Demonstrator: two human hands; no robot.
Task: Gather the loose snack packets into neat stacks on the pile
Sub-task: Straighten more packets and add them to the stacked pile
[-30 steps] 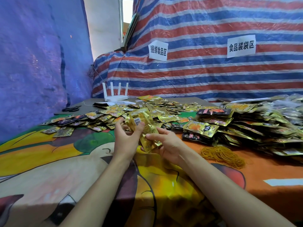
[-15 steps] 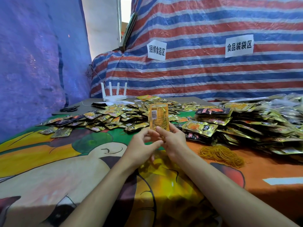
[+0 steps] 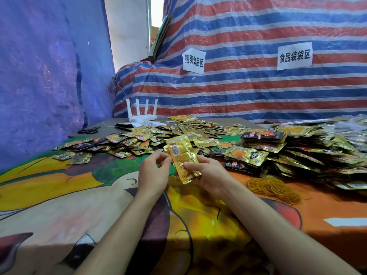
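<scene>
A small stack of gold snack packets [image 3: 181, 155] lies tilted over the table's middle, barcode side towards me. My right hand [image 3: 211, 175] holds its lower end from beneath, thumb pressed on top. My left hand [image 3: 154, 173] has curled fingertips pinching the stack's upper left edge. Loose gold and black packets [image 3: 137, 138] lie scattered across the table behind my hands. A large pile of stacked packets [image 3: 297, 155] fills the right side.
A heap of yellow rubber bands [image 3: 275, 189] lies right of my right hand. At the back left stand a white router [image 3: 142, 114] and black scissors [image 3: 88, 131]. Striped tarp [image 3: 258, 92] walls off the back; a cartoon cloth [image 3: 59, 185] covers the table.
The stack stood upright between both hands half a second ago. It has since tipped over and settled into my right hand, with my left hand shifted to its upper left edge.
</scene>
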